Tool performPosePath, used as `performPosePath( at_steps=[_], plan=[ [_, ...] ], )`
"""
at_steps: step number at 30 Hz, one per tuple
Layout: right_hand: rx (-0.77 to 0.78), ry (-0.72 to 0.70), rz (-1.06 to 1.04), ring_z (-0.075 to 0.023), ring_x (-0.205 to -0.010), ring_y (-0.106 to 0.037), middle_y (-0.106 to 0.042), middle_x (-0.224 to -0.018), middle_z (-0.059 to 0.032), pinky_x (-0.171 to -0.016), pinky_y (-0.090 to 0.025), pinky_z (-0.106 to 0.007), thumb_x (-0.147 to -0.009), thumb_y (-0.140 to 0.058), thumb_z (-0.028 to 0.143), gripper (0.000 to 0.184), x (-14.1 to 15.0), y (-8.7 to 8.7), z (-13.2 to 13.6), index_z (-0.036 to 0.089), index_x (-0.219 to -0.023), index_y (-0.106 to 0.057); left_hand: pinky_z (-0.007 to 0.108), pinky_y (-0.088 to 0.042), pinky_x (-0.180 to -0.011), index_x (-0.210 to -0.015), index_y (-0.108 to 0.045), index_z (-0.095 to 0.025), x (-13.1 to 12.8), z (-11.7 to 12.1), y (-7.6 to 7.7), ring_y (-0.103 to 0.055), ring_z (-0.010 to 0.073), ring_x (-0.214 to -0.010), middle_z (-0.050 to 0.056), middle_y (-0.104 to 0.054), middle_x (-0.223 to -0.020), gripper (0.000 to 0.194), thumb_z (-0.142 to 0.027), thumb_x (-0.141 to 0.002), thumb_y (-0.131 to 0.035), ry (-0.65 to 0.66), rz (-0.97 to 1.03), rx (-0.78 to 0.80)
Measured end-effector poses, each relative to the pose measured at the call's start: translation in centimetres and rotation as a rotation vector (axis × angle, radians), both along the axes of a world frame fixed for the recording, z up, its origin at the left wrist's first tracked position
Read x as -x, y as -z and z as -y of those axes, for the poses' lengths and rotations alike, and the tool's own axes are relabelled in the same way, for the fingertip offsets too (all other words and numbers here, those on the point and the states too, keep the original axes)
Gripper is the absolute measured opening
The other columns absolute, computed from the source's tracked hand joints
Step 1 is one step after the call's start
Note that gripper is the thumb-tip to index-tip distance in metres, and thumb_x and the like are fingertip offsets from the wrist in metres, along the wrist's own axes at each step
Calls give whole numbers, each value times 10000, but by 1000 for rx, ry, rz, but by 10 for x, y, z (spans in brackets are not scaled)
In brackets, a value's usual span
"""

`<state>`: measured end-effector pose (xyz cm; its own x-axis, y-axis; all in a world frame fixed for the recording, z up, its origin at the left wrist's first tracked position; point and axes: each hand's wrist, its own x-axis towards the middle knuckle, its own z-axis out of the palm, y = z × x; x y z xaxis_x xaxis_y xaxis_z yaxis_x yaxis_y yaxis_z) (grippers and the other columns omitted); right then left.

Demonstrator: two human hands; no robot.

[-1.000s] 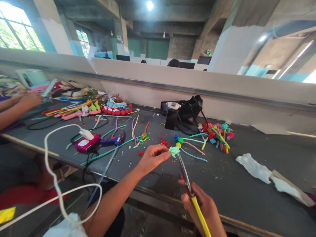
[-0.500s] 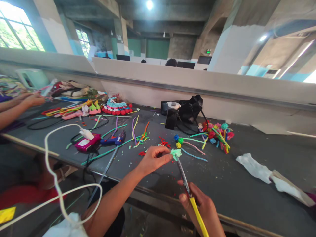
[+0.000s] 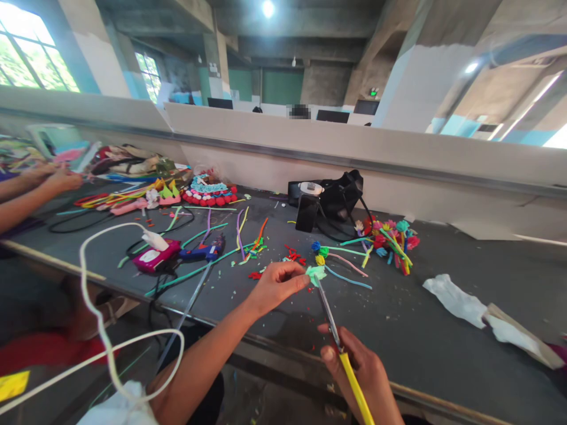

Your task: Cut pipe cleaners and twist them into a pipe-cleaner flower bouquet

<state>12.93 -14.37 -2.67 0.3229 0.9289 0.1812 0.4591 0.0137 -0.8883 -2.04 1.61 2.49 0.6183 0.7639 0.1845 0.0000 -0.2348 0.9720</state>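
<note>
Between thumb and fingers, my left hand [image 3: 279, 288] pinches a mint-green craft flower [image 3: 316, 275] above the dark table. My right hand [image 3: 361, 369] is wrapped round scissors [image 3: 330, 316] with a yellow handle, the blades pointing up and away from me. Their tips touch or lie right at the flower's lower edge; whether they are cutting I cannot tell. Just beyond the flower lie a blue, a green and a yellow flower head [image 3: 320, 260] on fuzzy stems. Red cut bits [image 3: 295, 256] are scattered beside them.
A blue glue gun [image 3: 208, 249] and a magenta box [image 3: 157, 257] lie left, with a white cable [image 3: 84, 277] looping in front. Behind are a black bag [image 3: 343, 198] and phone [image 3: 307, 213]. A flower bunch [image 3: 394, 242] lies right. Another person's hands [image 3: 62, 180] work far left.
My hands, the flower and the scissors stay almost where they were. At far left, the other person's hands have shifted slightly, and a pink and blue item shows above them.
</note>
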Motion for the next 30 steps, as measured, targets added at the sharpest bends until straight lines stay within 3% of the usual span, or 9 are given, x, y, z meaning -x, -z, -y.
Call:
performPosePath(
  at_steps=[6, 16, 18, 23, 26, 30],
  plan=[
    [14, -104, 91, -150, -529, -587, -669, -676, -10, -501, -469, -198, -834, -619, 555, 417, -12, 9, -4, 208, -1041, -724, 227, -222, -515, -718, -630, -140, 1, 0, -1, -332, 89, -564, -33, -426, -601, 349, -473, -820, -632, -16, 9, -5],
    [-21, 18, -42, -164, -594, -598, -675, -711, -23, -570, -479, -223, -808, -619, 607, 440, 1, 0, -1, 208, -944, -742, 227, -236, -526, -714, -633, -141, 0, 1, 1, -342, 92, -570, -36, -427, -598, 329, -456, -811, -648, 4, 14, 7],
    [-1, 17, -112, -145, -535, -550, -632, -650, -13, -512, -445, -220, -785, -625, 639, 464, 4, -3, 0, 204, -899, -742, 229, -232, -530, -712, -633, -140, -1, 1, 1, -337, 92, -574, -37, -422, -600, 335, -460, -809, -649, 9, 19, 4],
    [132, -104, -470, -60, -345, -287, -397, -444, 71, -337, -215, -185, -800, -617, 661, 519, 11, -8, 5, 177, -975, -683, 232, -235, -541, -717, -645, -136, -3, 2, 2, -338, 91, -584, -36, -430, -609, 332, -458, -796, -666, 14, 56, 48],
    [141, -226, -713, -43, -338, -240, -346, -417, 100, -342, -200, -165, -840, -585, 649, 521, 14, -5, 8, 158, -1007, -633, 232, -242, -551, -726, -661, -136, -4, 3, 4, -346, 91, -593, -33, -450, -618, 323, -453, -781, -685, 2, 91, 94],
    [132, -312, -877, -42, -342, -249, -357, -409, 97, -348, -221, -152, -878, -546, 632, 523, 15, 0, 10, 133, -1015, -623, 234, -233, -556, -734, -669, -140, -6, 4, 6, -348, 89, -598, -36, -460, -619, 305, -440, -771, -702, -2, 130, 148]
  ],
)
